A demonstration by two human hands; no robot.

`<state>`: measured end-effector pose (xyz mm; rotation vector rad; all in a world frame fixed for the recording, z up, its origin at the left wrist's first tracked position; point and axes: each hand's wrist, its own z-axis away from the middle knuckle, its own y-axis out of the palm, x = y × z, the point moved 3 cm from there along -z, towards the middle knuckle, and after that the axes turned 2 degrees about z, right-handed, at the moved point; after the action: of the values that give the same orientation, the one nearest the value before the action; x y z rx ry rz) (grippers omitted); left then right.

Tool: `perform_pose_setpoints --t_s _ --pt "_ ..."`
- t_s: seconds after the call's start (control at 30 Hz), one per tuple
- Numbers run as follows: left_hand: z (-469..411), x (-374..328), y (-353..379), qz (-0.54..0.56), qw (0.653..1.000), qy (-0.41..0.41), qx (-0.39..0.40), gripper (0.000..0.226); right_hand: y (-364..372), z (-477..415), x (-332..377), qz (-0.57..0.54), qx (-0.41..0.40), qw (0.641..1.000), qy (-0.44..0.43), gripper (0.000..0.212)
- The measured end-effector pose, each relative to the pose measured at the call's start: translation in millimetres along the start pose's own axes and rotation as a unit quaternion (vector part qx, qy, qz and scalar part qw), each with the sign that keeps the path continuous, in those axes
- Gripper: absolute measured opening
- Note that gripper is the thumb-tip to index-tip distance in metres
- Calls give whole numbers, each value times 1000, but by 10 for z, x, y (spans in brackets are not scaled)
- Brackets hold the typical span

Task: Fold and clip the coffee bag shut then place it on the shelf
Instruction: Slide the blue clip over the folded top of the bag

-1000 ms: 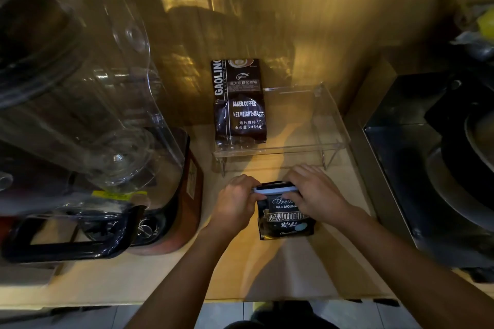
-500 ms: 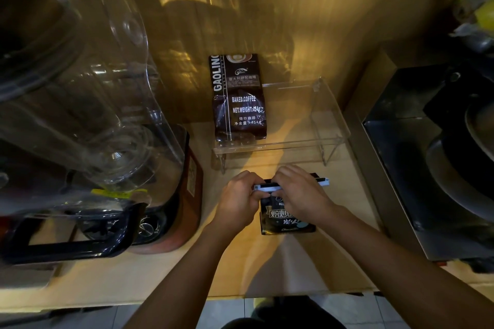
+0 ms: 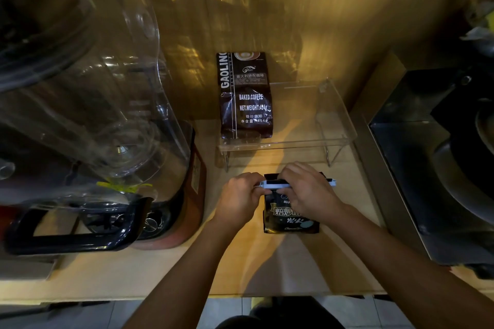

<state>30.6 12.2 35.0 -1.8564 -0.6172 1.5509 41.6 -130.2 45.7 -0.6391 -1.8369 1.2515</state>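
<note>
A small black coffee bag [image 3: 288, 219] with gold lettering lies flat on the wooden counter, its top folded over. A long pale clip [image 3: 275, 184] lies across the fold, its right end sticking out past my right hand. My left hand [image 3: 239, 199] pinches the clip's left end and the bag's top corner. My right hand [image 3: 307, 189] presses down on the clip and the bag's upper half, hiding the middle of both. Just behind them stands a clear acrylic shelf [image 3: 339, 120].
A larger dark coffee bag [image 3: 244, 99] marked BAKED.COFFEE stands on the shelf's left half. A big blender with a clear cover [image 3: 88, 115] fills the left side. A dark metal appliance [image 3: 441, 168] borders the right. The counter's front edge runs under my forearms.
My hands and the small bag have shifted slightly toward the shelf. The clip's right end now shows beyond my right hand, and the hands sit closer together over the fold.
</note>
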Motion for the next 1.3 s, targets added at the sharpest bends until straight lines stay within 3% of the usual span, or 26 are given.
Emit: perform_pose_setpoints --t_s 0.37,0.7,1.07,1.3 --pt "30 -9 83 -77 997 15 -18 14 90 -44 107 6 -3 1000 13 17" --pt "47 -40 160 22 994 -32 -106 13 131 -53 82 -2 -48 998 45 18" --pt "-34 116 263 170 983 -54 -46 29 70 -106 -33 46 -44 998 13 21" --pt "-50 275 333 259 957 -114 55 64 50 -104 -125 15 -21 1000 6 24"
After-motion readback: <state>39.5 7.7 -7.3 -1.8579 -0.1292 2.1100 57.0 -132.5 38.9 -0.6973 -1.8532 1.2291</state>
